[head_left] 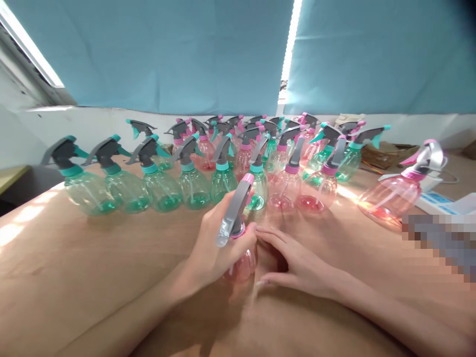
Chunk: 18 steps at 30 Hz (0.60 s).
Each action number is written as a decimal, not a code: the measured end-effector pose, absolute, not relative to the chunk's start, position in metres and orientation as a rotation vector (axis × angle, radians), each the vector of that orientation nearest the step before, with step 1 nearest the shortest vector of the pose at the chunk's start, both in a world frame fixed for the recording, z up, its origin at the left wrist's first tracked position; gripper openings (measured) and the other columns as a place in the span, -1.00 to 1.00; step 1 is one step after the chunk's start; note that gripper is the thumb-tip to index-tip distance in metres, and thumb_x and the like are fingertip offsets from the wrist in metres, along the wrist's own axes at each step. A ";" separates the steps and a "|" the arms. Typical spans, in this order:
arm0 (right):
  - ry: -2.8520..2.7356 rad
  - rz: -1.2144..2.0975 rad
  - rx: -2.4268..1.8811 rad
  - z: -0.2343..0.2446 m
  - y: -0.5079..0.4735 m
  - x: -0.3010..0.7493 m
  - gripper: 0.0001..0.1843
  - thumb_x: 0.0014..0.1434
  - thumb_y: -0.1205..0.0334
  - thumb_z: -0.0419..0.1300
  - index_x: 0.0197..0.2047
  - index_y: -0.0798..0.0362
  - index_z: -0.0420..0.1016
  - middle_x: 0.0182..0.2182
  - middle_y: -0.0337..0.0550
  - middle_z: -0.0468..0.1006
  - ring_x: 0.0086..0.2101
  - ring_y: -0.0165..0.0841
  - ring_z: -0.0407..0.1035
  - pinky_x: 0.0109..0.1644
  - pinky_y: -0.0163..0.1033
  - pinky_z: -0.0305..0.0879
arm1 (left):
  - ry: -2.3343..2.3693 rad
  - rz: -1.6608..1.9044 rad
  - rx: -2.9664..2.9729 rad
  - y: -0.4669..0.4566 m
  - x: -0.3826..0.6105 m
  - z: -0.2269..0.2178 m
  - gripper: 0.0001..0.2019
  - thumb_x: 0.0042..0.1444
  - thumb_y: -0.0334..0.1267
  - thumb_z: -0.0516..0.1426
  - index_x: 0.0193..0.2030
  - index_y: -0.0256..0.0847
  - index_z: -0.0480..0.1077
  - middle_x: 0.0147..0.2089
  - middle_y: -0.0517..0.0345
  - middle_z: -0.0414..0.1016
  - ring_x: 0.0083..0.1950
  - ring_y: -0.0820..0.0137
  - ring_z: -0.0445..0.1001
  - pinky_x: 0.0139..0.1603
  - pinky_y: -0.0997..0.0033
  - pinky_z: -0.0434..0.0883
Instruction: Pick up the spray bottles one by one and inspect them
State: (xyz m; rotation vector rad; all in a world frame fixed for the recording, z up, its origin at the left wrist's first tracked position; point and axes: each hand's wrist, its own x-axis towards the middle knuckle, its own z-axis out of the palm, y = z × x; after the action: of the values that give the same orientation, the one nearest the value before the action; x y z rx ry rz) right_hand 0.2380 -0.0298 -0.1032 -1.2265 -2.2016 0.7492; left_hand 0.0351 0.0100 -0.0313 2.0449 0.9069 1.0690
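A pink spray bottle (241, 265) with a grey trigger head stands upright near the front middle of the table. Around its neck and upper body is my left hand (217, 243), closed on it. My right hand (297, 263) is just to the right of the bottle, thumb and fingers apart and curved toward it. Its fingertips come close to the bottle and my left thumb; whether they touch I cannot tell. Behind my hands runs a front row of green spray bottles (161, 191) on the left and pink spray bottles (284, 191) on the right.
More green and pink spray bottles crowd the wooden table (92, 277) toward the back wall. A lone pink spray bottle (394, 196) stands at the right, beside a blue-and-white object (435, 201) and a pixelated patch. A blue curtain (167, 54) hangs behind.
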 end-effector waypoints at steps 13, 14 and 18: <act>-2.050 0.932 -0.997 -0.090 -0.038 0.222 -0.19 0.08 -0.07 0.37 0.29 -0.06 0.14 0.22 -0.04 0.35 0.18 -0.09 0.27 0.22 0.04 0.27 | 0.824 0.968 1.977 0.008 0.040 -0.033 -0.60 0.12 -0.29 0.19 0.11 -0.04 0.31 -0.17 0.17 0.46 -0.27 0.34 0.47 -0.21 0.32 0.49; -2.038 0.944 -0.998 -0.091 -0.038 0.220 -0.18 0.06 -0.09 0.38 0.28 -0.06 0.14 0.21 -0.04 0.36 0.16 -0.09 0.29 0.20 0.04 0.30 | 0.826 0.962 1.980 0.008 0.040 -0.033 -0.59 0.11 -0.29 0.19 0.12 -0.03 0.31 -0.18 0.18 0.45 -0.29 0.36 0.46 -0.21 0.32 0.49; -2.003 0.937 -1.092 -0.094 -0.040 0.213 -0.18 -0.01 -0.15 0.41 0.23 -0.10 0.20 0.11 -0.06 0.45 0.08 -0.08 0.38 0.15 0.11 0.35 | 0.813 0.951 2.027 0.006 0.039 -0.030 -0.57 0.08 -0.31 0.19 0.11 -0.03 0.29 -0.27 0.23 0.43 -0.37 0.38 0.44 -0.25 0.33 0.50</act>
State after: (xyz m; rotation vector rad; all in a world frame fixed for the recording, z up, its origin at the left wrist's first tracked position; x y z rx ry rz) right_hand 0.2126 -0.0401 -0.0939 -1.0916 -2.0026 0.9371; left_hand 0.0386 0.0064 -0.0299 2.0266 0.8133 0.9512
